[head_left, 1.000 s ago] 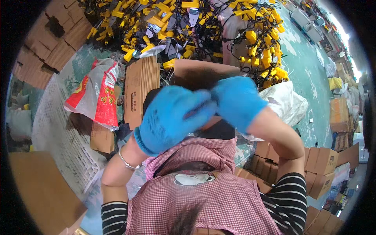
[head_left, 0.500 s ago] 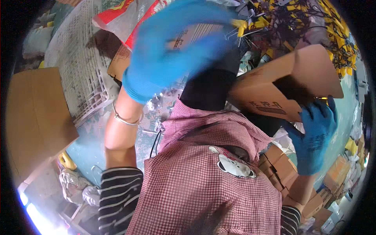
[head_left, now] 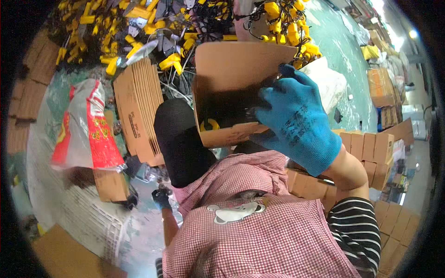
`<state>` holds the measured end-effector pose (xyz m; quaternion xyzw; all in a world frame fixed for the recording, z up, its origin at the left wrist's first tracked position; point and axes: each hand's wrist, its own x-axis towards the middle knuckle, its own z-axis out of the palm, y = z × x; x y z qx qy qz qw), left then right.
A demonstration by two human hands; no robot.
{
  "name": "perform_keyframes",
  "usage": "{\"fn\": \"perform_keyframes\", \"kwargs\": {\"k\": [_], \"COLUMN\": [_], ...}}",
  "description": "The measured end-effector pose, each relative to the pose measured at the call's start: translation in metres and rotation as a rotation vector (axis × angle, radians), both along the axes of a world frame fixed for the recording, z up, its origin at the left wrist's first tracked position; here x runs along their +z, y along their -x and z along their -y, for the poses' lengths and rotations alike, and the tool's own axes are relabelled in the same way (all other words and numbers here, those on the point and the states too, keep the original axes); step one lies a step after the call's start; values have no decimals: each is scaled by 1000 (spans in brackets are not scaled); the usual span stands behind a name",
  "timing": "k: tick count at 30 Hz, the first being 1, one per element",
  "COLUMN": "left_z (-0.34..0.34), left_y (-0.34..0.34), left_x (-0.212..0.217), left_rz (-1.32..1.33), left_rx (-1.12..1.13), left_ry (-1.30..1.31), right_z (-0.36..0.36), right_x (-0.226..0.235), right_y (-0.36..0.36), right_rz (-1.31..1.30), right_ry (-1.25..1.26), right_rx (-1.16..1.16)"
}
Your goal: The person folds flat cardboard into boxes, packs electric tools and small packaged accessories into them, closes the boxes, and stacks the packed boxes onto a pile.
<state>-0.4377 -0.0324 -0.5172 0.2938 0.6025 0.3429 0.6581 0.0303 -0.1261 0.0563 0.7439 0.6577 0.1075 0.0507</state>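
Observation:
My right hand (head_left: 296, 121), in a blue glove, grips the right side of an open brown cardboard box (head_left: 232, 76) held above my lap, fingers reaching into the opening. A yellow and black part (head_left: 211, 124) lies in the box's lower corner. My left hand (head_left: 162, 199), also in a dark blue glove, hangs low beside my left hip, small in view, near crumpled clear plastic; its fingers are too small to read. A red checked apron (head_left: 259, 236) and a black trouser knee (head_left: 178, 139) fill the lower middle.
A stack of flat cardboard blanks (head_left: 138, 111) leans left of the box. Behind lies a heap of yellow and black parts with cables (head_left: 139, 28). A red and white plastic bag (head_left: 85, 134), a white crate (head_left: 83, 217) and folded small boxes (head_left: 371, 148) surround me.
My left hand has dropped from in front of the camera to my left side. My right hand has brought the box from the right up to the middle of the view.

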Motion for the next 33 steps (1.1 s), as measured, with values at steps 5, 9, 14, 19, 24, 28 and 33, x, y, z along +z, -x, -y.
{"fn": "perform_keyframes", "kwargs": {"k": [5, 9, 14, 19, 24, 28, 33], "left_z": [-71, -58, -61, -61, -44, -14, -25], "left_y": [-137, -221, -302, -310, -323, -342, -341], "left_x": [277, 459, 575, 504, 440, 496, 481], "left_rz": [-83, -62, -316, 161, 496, 461, 577], "left_rx": [-122, -179, -1039, -359, -546, -630, -537], "left_ry": [-637, -1164, -1875, -1115, -447, -651, -952], "right_z": [13, 17, 37, 94, 37, 25, 30], "right_x": [-6, -12, -13, -35, -59, -67, -69], "right_y": [1, 5, -1, 4, 11, 14, -12], "right_rz": [48, 85, -224, -656, -1606, -1847, -1436], "right_ry": [53, 66, -410, -777, -933, -971, -965], "right_rx": [-27, 6, 249, -7, -295, -304, 52]}}
